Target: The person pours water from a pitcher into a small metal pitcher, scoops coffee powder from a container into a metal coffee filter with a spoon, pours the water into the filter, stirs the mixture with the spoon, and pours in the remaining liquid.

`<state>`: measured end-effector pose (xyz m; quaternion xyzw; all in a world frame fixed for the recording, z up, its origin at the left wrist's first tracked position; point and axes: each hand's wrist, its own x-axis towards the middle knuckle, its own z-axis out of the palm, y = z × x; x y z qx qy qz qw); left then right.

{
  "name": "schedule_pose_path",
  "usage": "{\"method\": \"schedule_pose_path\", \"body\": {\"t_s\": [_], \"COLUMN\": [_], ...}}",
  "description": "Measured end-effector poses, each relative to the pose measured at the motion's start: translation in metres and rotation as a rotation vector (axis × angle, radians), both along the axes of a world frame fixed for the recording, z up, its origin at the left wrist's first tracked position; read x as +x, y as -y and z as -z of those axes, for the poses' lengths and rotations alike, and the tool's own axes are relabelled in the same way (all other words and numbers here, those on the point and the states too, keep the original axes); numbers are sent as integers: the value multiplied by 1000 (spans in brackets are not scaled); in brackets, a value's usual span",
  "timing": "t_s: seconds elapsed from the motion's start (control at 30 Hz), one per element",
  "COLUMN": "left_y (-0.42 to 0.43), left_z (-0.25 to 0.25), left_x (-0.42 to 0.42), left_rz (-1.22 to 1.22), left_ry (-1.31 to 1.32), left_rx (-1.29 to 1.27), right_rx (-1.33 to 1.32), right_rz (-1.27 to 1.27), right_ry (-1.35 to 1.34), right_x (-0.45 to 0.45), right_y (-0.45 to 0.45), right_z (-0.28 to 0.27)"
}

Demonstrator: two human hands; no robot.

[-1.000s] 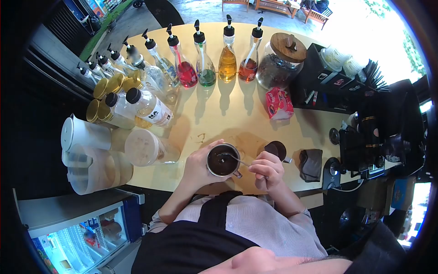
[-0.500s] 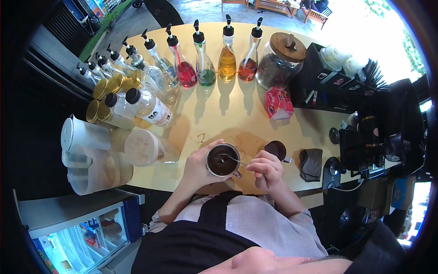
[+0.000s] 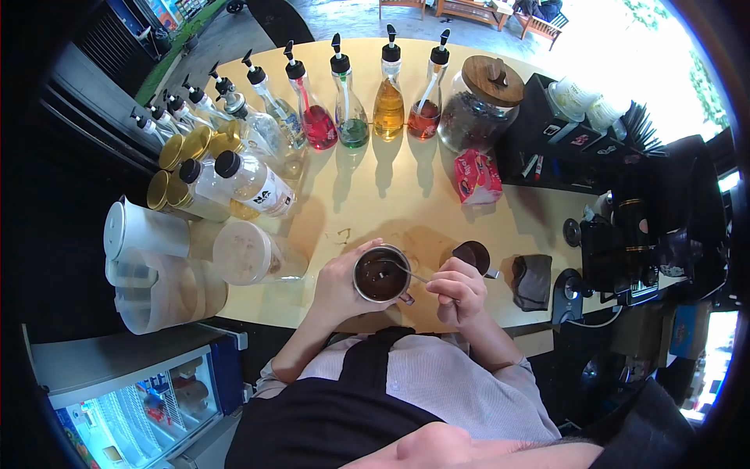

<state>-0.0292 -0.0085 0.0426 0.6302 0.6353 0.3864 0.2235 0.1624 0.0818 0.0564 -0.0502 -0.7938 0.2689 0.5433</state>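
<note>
My left hand (image 3: 339,283) is wrapped around the left side of a metal cup (image 3: 382,295) that holds dark brown liquid. The cup's handle points toward my right and down. In my right hand (image 3: 458,291) a thin metal spoon (image 3: 417,277) is pinched between thumb and fingers. Its far end dips into the liquid, so the bowl of the spoon is hidden. Just beyond my right hand stands a small dark cup (image 3: 473,254) with a short metal piece at its lower right.
Pump bottles of coloured syrup (image 3: 319,125) line the table's far edge. To the left are a lidded tub (image 3: 248,252) and plastic pitchers (image 3: 156,293). A pink packet (image 3: 477,177), a folded dark cloth (image 3: 532,282) and a black coffee machine (image 3: 633,234) are to the right.
My right hand and the spoon have shifted slightly to the right, and the spoon's position within the cup has changed a little. My left hand and the cup have stayed put.
</note>
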Motion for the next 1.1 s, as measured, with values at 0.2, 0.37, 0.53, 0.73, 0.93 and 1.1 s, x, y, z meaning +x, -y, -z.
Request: {"method": "schedule_pose_path", "body": {"t_s": [0.2, 0.37, 0.53, 0.73, 0.93, 1.1], "left_y": [0, 0, 0, 0, 0, 0], "left_z": [-2, -1, -1, -1, -1, -1], "left_x": [0, 0, 1, 1, 1, 1], "left_rz": [-1, 3, -7, -4, -12, -7], "left_ry": [8, 4, 1, -6, -3, -19], "left_rx": [19, -9, 6, 18, 0, 10], "right_rx": [-12, -2, -8, -25, -13, -8], "right_rz": [-19, 13, 6, 17, 14, 29], "right_ry": [12, 18, 3, 5, -21, -11], "right_x": [-1, 0, 0, -1, 0, -3], "right_y": [1, 0, 0, 0, 1, 1], "right_z": [-1, -1, 0, 1, 2, 0]}}
